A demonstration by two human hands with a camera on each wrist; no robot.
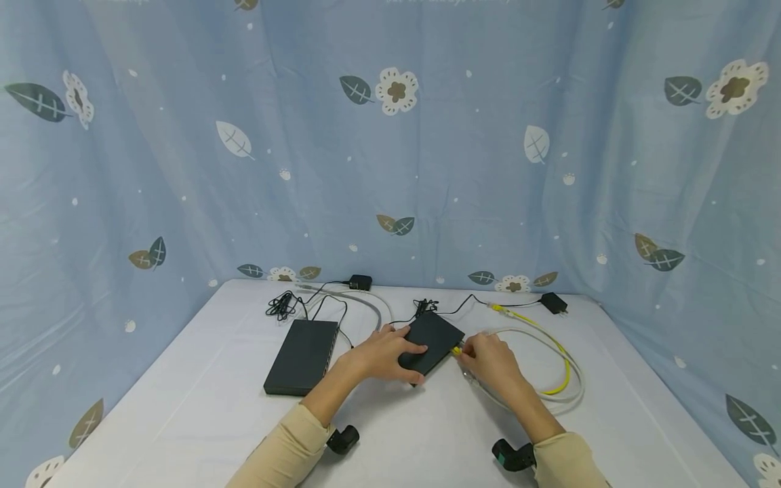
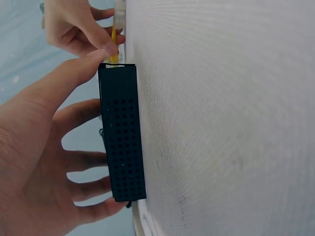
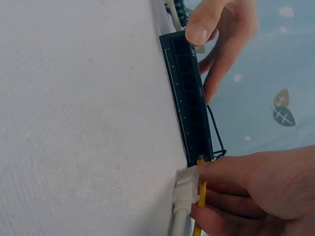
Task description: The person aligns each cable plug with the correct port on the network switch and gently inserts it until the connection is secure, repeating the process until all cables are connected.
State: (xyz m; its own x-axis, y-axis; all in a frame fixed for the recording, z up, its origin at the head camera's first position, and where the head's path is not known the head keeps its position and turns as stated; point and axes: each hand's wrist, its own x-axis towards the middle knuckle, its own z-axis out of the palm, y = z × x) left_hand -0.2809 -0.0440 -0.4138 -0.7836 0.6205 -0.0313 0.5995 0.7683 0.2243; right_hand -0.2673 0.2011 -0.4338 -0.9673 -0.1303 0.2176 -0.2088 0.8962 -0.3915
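A small black network switch (image 1: pixel 432 341) lies on the white table, turned at an angle. My left hand (image 1: pixel 381 354) rests on it with spread fingers, the thumb over an edge in the right wrist view. A row of ports (image 3: pixel 189 93) runs along the side facing my right hand. There, my right hand (image 1: pixel 491 359) pinches the yellow network cable (image 3: pixel 202 189) at the last port; how deep its plug sits is hidden. Beside those fingers is the clear plug of a whitish network cable (image 3: pixel 183 199), apart from the ports.
A larger black box (image 1: pixel 302 357) lies to the left, with black cords and a grey cable (image 1: pixel 366 300) behind it. Two power adapters (image 1: pixel 360 282) sit along the back. The yellow and whitish cables loop at the right. A blue patterned curtain (image 1: pixel 415 156) hangs behind.
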